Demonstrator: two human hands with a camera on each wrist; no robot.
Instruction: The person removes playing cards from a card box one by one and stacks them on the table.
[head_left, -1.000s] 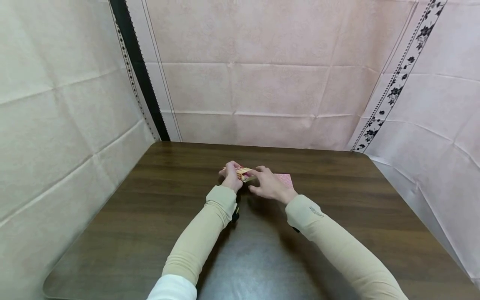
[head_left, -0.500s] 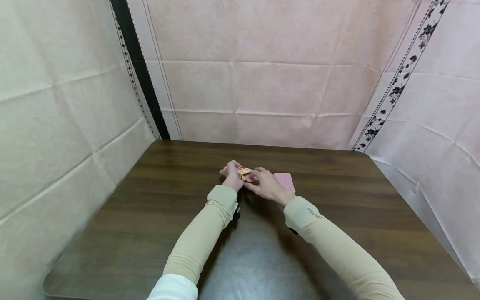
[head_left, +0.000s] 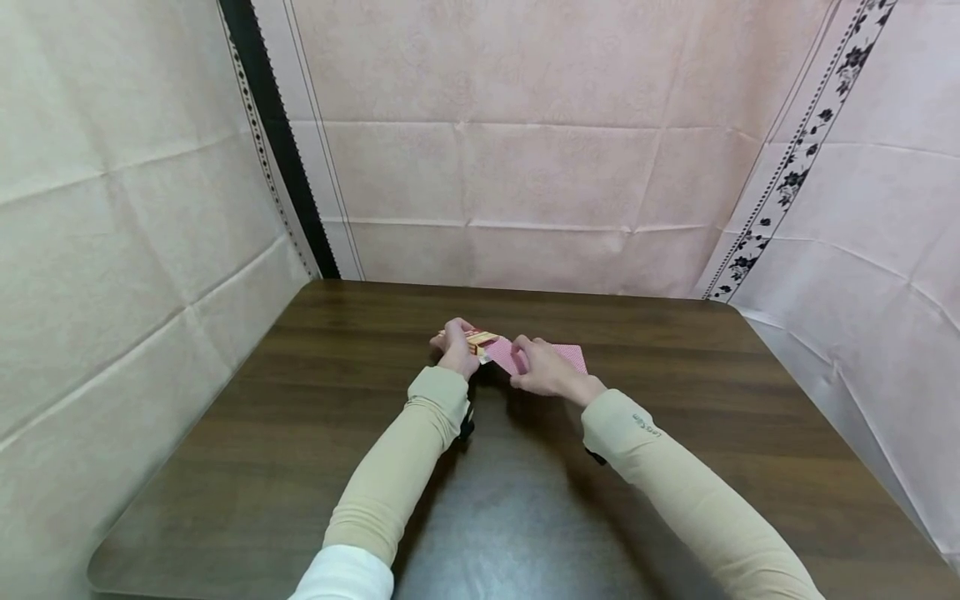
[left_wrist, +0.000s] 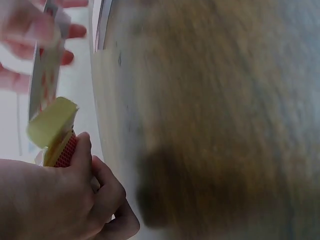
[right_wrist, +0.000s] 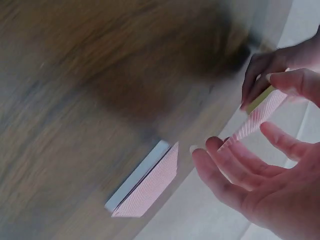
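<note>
My left hand [head_left: 456, 348] grips a small red-and-yellow card box [head_left: 482, 338], held up off the table. In the left wrist view its yellow flap [left_wrist: 54, 122] stands open toward the right hand. My right hand [head_left: 546, 368] pinches pink-backed playing cards [head_left: 504, 357] between thumb and fingers, right at the box's open end. Red marks show on the cards' face [left_wrist: 47, 85] in the left wrist view, which is blurred there. Just beyond the right hand, a stack of pink-backed playing cards [right_wrist: 150, 187] lies on the table, partly hidden by that hand in the head view.
The brown wooden table [head_left: 315, 433] spreads around both hands. Pale cloth [head_left: 555, 183] hangs behind its far edge and along both sides. A dark strip [head_left: 281, 142] runs down the back left corner, and a floral border [head_left: 787, 183] down the back right.
The right hand first closed in on the box's open end, then took hold of cards and drew them out to the right. The left hand shifted slightly left with the box.
</note>
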